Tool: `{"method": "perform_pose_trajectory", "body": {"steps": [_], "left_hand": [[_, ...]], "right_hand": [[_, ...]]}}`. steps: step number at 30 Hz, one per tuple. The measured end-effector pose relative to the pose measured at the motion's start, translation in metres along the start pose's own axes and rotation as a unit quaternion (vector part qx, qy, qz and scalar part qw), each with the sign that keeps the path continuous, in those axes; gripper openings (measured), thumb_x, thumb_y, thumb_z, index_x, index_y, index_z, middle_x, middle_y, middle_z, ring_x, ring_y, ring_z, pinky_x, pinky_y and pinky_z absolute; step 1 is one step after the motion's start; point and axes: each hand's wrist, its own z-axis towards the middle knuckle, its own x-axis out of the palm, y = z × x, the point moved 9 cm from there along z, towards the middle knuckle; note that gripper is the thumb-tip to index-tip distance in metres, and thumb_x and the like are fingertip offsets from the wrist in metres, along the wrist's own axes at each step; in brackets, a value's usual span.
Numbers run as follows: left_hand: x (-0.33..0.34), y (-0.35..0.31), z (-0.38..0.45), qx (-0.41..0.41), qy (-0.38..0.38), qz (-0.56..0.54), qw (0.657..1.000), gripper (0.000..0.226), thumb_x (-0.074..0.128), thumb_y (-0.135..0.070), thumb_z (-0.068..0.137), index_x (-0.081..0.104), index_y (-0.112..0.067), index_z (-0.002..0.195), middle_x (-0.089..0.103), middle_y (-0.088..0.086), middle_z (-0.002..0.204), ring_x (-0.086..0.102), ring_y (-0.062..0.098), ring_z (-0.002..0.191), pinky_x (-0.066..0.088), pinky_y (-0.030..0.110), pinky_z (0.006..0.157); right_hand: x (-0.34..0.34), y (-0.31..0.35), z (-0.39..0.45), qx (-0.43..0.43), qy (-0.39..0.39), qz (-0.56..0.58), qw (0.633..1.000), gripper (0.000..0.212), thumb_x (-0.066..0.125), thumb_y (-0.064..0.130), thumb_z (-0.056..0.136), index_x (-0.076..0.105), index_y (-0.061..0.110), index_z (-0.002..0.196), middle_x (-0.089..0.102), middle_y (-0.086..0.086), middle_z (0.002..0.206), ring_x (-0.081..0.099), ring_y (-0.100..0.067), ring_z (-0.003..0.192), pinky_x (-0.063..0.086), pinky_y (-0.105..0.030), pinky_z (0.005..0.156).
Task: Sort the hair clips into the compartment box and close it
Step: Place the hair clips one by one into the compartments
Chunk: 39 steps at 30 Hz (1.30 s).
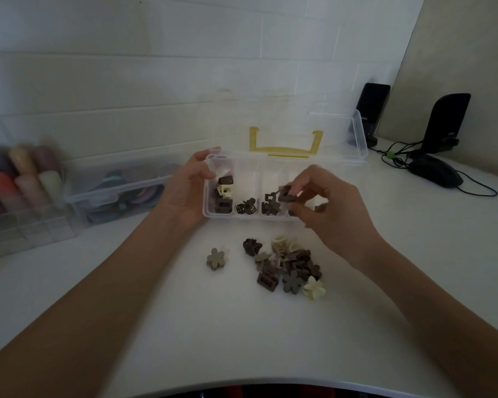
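A clear compartment box (204, 214) stands open on the white table, its lid (360, 139) with a yellow handle tipped back against the wall. Brown and cream hair clips lie in its compartments. My left hand (189, 188) grips the box's left end, thumb over the rim. My right hand (328, 208) pinches a dark brown clip (285, 194) above the third compartment from the left. A pile of brown, grey and cream clips (288, 267) lies in front of the box, with one grey flower clip (215, 258) apart to its left.
Two clear storage boxes (118, 191) with coloured items stand at the left by the wall. A black mouse (434, 175), its cable and two black speakers (449, 122) sit at the right. The table's curved front edge runs along the bottom.
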Motion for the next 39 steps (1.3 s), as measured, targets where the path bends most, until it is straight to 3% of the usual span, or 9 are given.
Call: {"method": "perform_pose_trajectory", "body": {"steps": [4, 7, 11, 16, 21, 28, 32, 36, 39], "left_hand": [[0.0, 0.0, 0.001, 0.002, -0.001, 0.002, 1.0, 0.038, 0.042, 0.002, 0.063, 0.062, -0.019, 0.087, 0.07, -0.002, 0.076, 0.066, 0.017, 0.067, 0.056, 0.026, 0.062], [-0.003, 0.0, 0.003, 0.001, -0.009, 0.004, 1.0, 0.04, 0.043, 0.0, 0.057, 0.062, -0.019, 0.087, 0.067, -0.001, 0.081, 0.064, 0.018, 0.07, 0.052, 0.028, 0.069], [-0.005, 0.0, 0.005, -0.003, -0.016, 0.006, 1.0, 0.04, 0.044, 0.0, 0.057, 0.062, -0.018, 0.087, 0.065, 0.0, 0.085, 0.062, 0.019, 0.074, 0.048, 0.031, 0.074], [-0.006, 0.0, 0.006, -0.007, -0.02, 0.002, 1.0, 0.04, 0.044, -0.001, 0.057, 0.063, -0.018, 0.088, 0.065, -0.001, 0.083, 0.065, 0.017, 0.068, 0.054, 0.026, 0.066], [-0.005, 0.001, 0.006, -0.007, -0.017, -0.011, 1.0, 0.039, 0.044, 0.0, 0.059, 0.063, -0.017, 0.089, 0.065, 0.0, 0.083, 0.067, 0.017, 0.066, 0.058, 0.025, 0.061], [-0.004, 0.001, 0.005, -0.006, -0.016, 0.004, 1.0, 0.039, 0.045, -0.002, 0.058, 0.062, -0.018, 0.088, 0.063, 0.0, 0.084, 0.063, 0.017, 0.07, 0.055, 0.024, 0.062], [-0.004, 0.002, 0.005, -0.008, -0.009, -0.001, 1.0, 0.034, 0.043, 0.0, 0.067, 0.062, -0.018, 0.09, 0.063, 0.001, 0.084, 0.062, 0.019, 0.074, 0.057, 0.025, 0.062], [-0.002, 0.004, 0.005, -0.011, -0.011, -0.005, 1.0, 0.034, 0.045, 0.001, 0.067, 0.062, -0.018, 0.089, 0.063, 0.001, 0.085, 0.062, 0.02, 0.075, 0.057, 0.025, 0.062], [0.002, 0.003, 0.004, -0.004, -0.017, 0.014, 1.0, 0.034, 0.034, 0.004, 0.084, 0.059, -0.018, 0.092, 0.059, 0.002, 0.089, 0.058, 0.02, 0.078, 0.054, 0.024, 0.06]], "right_hand": [[-0.047, -0.004, 0.01, 0.008, -0.084, -0.09, 0.992, 0.029, 0.071, 0.012, 0.08, 0.047, 0.022, 0.095, 0.065, 0.018, 0.091, 0.06, -0.002, 0.071, 0.048, -0.021, 0.058], [-0.062, -0.017, 0.013, 0.018, -0.059, -0.195, 0.979, 0.018, 0.071, 0.021, 0.08, 0.06, 0.029, 0.091, 0.063, 0.02, 0.089, 0.054, -0.008, 0.075, 0.049, -0.035, 0.065], [-0.057, -0.018, 0.014, -0.009, -0.043, -0.253, 0.967, 0.012, 0.068, 0.026, 0.083, 0.067, 0.03, 0.094, 0.059, 0.015, 0.092, 0.049, -0.008, 0.075, 0.038, -0.026, 0.06], [-0.085, -0.005, 0.012, -0.027, -0.134, -0.216, 0.967, 0.009, 0.064, 0.025, 0.084, 0.064, 0.024, 0.093, 0.061, 0.008, 0.088, 0.051, -0.011, 0.07, 0.045, -0.029, 0.061], [-0.074, -0.046, 0.017, 0.08, 0.011, -0.278, 0.957, 0.016, 0.065, 0.025, 0.081, 0.059, 0.032, 0.094, 0.052, 0.006, 0.087, 0.042, -0.006, 0.062, 0.037, -0.026, 0.055], [-0.083, -0.021, 0.014, 0.057, -0.121, -0.143, 0.981, 0.021, 0.054, 0.008, 0.087, 0.063, 0.026, 0.087, 0.062, 0.006, 0.08, 0.053, -0.015, 0.066, 0.042, -0.015, 0.053], [-0.026, 0.001, 0.004, -0.021, -0.005, -0.135, 0.991, 0.024, 0.056, 0.004, 0.087, 0.065, 0.026, 0.09, 0.061, 0.019, 0.082, 0.056, -0.003, 0.066, 0.042, -0.009, 0.057], [0.042, 0.027, -0.019, -0.108, 0.148, -0.117, 0.976, 0.032, 0.054, 0.025, 0.091, 0.055, 0.029, 0.122, 0.051, 0.029, 0.116, 0.043, 0.016, 0.105, 0.031, -0.004, 0.092], [0.084, 0.04, -0.038, -0.176, 0.27, -0.161, 0.933, 0.055, 0.051, 0.033, 0.092, 0.032, 0.033, 0.143, 0.037, 0.014, 0.147, 0.032, -0.003, 0.134, 0.027, -0.034, 0.111]]}}
